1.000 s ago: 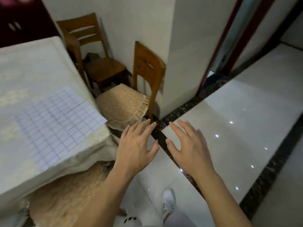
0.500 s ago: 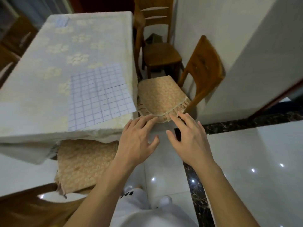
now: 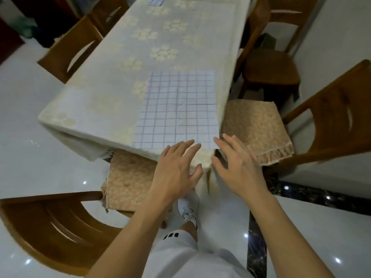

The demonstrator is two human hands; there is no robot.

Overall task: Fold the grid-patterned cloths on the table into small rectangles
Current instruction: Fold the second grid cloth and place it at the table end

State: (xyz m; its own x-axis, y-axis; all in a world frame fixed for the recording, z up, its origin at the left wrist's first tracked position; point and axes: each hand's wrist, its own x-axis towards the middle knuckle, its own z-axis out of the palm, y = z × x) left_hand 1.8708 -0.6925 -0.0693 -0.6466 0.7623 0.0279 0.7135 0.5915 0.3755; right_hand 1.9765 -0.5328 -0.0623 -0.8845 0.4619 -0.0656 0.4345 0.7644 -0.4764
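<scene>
Right at the near end of the table (image 3: 112,81), toward its right corner, a grid-patterned cloth (image 3: 178,109) lies spread flat on the cream floral tablecloth (image 3: 152,37), its near edge running along the table's front rim and its crease lines showing as a faint cross. Both hands hover just short of that edge with nothing in their grip: the left hand (image 3: 176,171) sits at about 6 o'clock from the cloth, fingers straight and loosely spread, fingertips level with the cloth's near border; whether they touch it cannot be told. At roughly 5 o'clock from the cloth, the right hand (image 3: 239,167) reaches past the table's corner, fingers likewise extended and apart, thumb out. A second grid-patterned cloth (image 3: 155,1), small in view, lies at the far end of the table at 12 o'clock. Wooden chairs ring the table; one with a beige patterned cushion (image 3: 255,125) stands at 3 o'clock from the cloth, another cushioned chair (image 3: 128,179) is tucked in at 7 o'clock. Below, white shorts (image 3: 180,255) and a white sneaker (image 3: 187,211) show over the glossy tiled floor (image 3: 30,157).
</scene>
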